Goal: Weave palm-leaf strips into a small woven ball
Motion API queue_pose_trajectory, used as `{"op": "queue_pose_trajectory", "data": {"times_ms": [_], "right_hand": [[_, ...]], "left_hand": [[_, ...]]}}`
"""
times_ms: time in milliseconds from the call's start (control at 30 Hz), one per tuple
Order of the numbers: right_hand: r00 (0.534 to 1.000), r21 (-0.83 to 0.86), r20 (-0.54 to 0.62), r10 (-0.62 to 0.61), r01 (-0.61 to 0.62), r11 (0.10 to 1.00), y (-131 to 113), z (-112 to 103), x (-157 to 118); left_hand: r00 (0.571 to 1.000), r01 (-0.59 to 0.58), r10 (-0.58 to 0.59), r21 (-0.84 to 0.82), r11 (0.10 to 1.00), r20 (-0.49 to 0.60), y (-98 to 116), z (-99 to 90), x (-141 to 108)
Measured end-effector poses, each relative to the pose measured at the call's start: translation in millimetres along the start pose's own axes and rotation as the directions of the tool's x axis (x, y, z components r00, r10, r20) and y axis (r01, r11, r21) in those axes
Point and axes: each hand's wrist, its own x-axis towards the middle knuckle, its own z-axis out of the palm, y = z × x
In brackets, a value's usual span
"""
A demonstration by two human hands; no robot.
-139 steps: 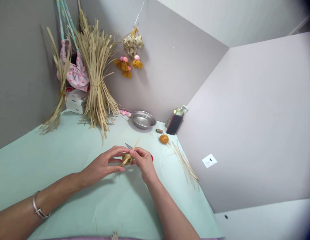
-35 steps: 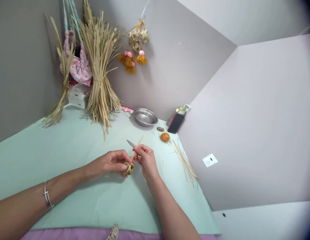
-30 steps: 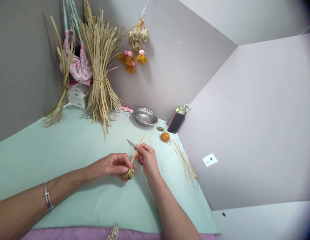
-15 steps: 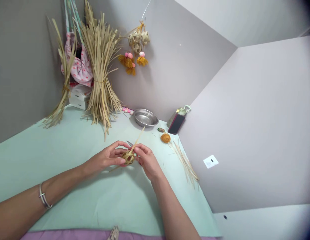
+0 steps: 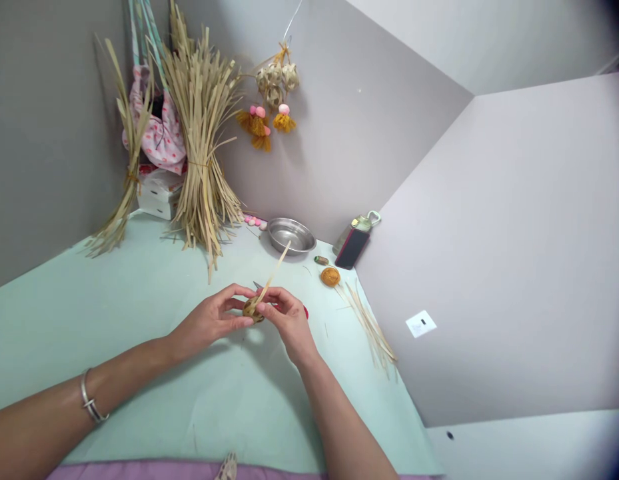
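Observation:
Between my hands is a small woven ball [image 5: 252,309] of flat straw-like strips, and one long strip [image 5: 278,268] sticks up from it towards the back. My left hand [image 5: 216,313] holds the ball from the left, with the thumb below and the fingers over the top. On the right, the thumb and fingers of my right hand [image 5: 289,323] pinch the strip where it leaves the ball. Behind my fingers shows the metal point of what looks like scissors [image 5: 258,286]; a red part peeks out beside my right hand, and the middle is hidden.
A steel bowl [image 5: 292,237] stands at the back, near a phone [image 5: 352,249] propped on a bottle. An orange yarn ball [image 5: 330,277] and loose strips [image 5: 372,327] lie to the right. Large strip bundles [image 5: 202,147] lean back left; woven balls [image 5: 274,80] hang on the wall.
The ball has turned and risen slightly in my fingers. My right thumb has moved left onto its near side. The red part beside my right hand has come into view.

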Motion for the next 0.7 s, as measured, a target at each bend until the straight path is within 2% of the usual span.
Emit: {"op": "queue_pose_trajectory", "data": {"times_ms": [133,267,433,700], "right_hand": [[1.0,0.058,0.007,-0.005,0.005,0.998,2.7,-1.4,1.3],[1.0,0.051,0.019,-0.013,0.012,0.999,3.7,-3.6,2.5],[0.999,0.029,0.043,-0.025,0.023,0.999,2.3,-4.4,2.3],[0.997,-0.02,0.026,-0.078,0.079,0.997,3.4,-4.9,0.2]], "left_hand": [[0.995,-0.065,0.073,0.107,0.992,-0.068,1.4,-1.6,-1.6],[0.992,-0.094,0.109,0.211,0.973,-0.059,6.3,-3.7,-2.5],[0.988,-0.125,0.142,0.215,0.969,-0.066,6.9,-5.5,-3.0],[0.99,-0.114,0.128,0.208,0.972,-0.056,7.2,-1.0,-5.2]]}}
